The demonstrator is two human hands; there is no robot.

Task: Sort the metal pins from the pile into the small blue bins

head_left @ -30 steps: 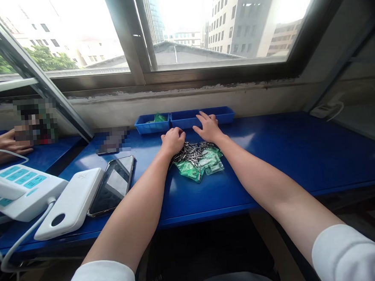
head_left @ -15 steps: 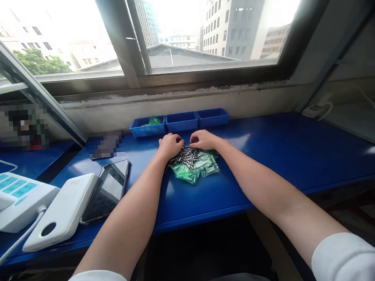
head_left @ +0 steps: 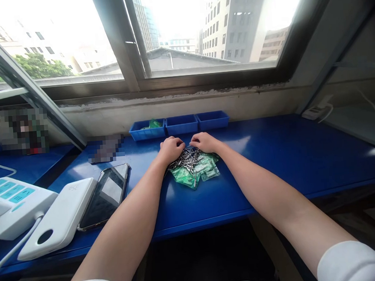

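Note:
A pile of small metal pins [head_left: 186,159] lies on green plastic bags [head_left: 194,173] in the middle of the blue bench [head_left: 272,160]. My left hand [head_left: 170,149] rests at the pile's far left edge with its fingers curled in. My right hand [head_left: 204,142] sits at the pile's far right edge, fingers also curled down onto the pins. What either hand pinches is too small to make out. Just behind the hands stands a row of three blue trays [head_left: 181,125]; the left one holds a green bag [head_left: 154,124].
At the left lie a black phone [head_left: 105,195], a white power bank [head_left: 59,218] and a white power strip [head_left: 12,204] with a cable. A window sill runs behind the trays. A white adapter [head_left: 314,112] sits at the far right.
My right hand has drawn back from the middle tray to the pins and curled shut. The left hand has stayed at the pile. The view has shifted slightly.

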